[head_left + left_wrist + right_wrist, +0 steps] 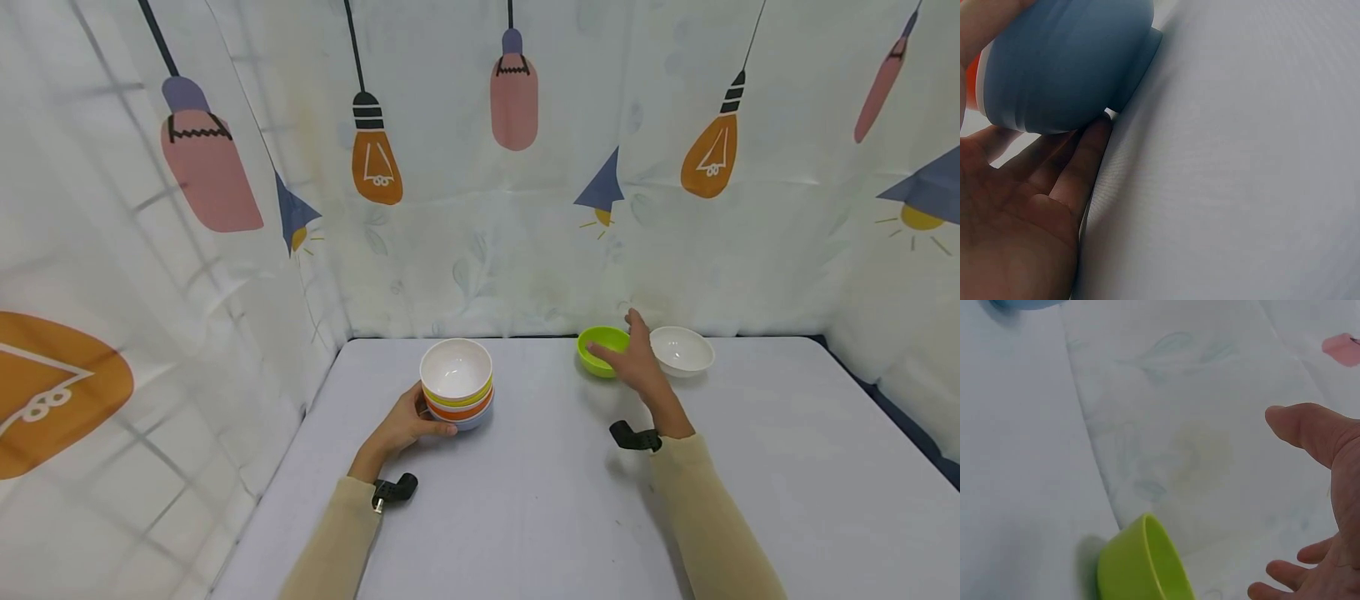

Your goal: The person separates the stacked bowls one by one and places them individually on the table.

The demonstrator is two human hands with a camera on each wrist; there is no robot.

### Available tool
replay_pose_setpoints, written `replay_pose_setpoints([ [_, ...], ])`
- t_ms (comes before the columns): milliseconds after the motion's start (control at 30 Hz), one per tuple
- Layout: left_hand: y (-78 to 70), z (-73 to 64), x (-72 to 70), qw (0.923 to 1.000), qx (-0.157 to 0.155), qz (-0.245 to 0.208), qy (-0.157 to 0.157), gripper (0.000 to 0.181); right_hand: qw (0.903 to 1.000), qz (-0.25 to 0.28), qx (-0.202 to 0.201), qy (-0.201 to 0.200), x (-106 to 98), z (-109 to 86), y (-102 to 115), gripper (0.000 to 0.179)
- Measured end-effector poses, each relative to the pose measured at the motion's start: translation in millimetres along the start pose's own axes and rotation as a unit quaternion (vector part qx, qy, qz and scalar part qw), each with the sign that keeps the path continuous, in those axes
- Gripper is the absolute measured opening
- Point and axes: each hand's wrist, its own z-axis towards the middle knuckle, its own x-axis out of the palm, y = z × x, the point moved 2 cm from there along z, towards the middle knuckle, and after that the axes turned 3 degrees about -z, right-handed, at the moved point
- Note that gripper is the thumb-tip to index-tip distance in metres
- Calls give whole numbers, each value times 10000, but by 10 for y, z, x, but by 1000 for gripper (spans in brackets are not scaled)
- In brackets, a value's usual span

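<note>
A stack of bowls (pixel 456 371) stands on the left part of the table, white on top, with yellow and orange rims below and a blue bowl (pixel 1072 62) at the bottom. My left hand (pixel 405 423) holds the stack low on its left side, thumb in front and fingers round the blue bowl. Over toward the back, my right hand (pixel 637 357) hovers with spread fingers, holding nothing. Under and beside it sits a green bowl (pixel 1122 565), partly hidden by the hand in the head view. Just right of that hand is a white bowl (pixel 682 352).
The white table (pixel 540 500) ends at the back against a hanging curtain (pixel 465 250) printed with lamps. More curtain hangs close along the left side. A dark strip (pixel 892 404) runs beside the table's right edge.
</note>
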Motion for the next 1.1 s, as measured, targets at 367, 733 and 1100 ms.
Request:
replay_pose_setpoints([
  [367, 3, -13, -3, 10000, -71, -52, -12, 99, 9946, 333, -829, 533, 102, -178, 347, 105],
  [733, 3, -8, 1, 10000, -71, -54, 4, 98, 9769, 674, -1801, 937, 405, -260, 505, 86],
  [1100, 2, -5, -7, 10000, -71, -7, -13, 100, 9710, 646, -1860, 1354, 765, -350, 587, 79],
])
